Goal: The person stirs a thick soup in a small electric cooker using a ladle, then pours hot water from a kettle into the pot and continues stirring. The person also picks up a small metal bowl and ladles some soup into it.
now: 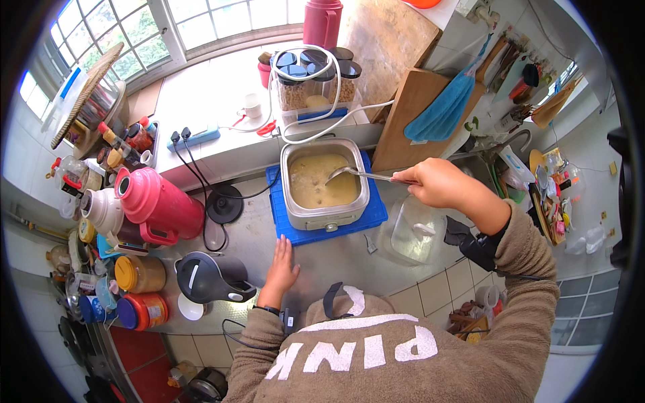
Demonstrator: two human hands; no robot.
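Observation:
My right hand [434, 182] grips the handle of a metal ladle or large spoon [365, 175]. Its bowl dips into pale yellow, cloudy liquid [322, 184] with small lumps at the surface. The liquid sits inside a square electric cooker [330, 217] with a front knob, standing on a blue plastic mat [282, 221]. Flat on the steel counter, just left of the mat's front edge, rests my left hand [282, 272] with nothing in it. A clear lid [410, 234] with a white handle lies to the right of the cooker.
Left of the cooker stand an electric kettle [214, 277], its black base [225, 204], a pink thermos [161, 201] and a white bowl [191, 306]. Cords run from a power strip [194, 140] on the ledge. Behind are grain canisters [317, 90]; a wooden board [403, 121] leans back right.

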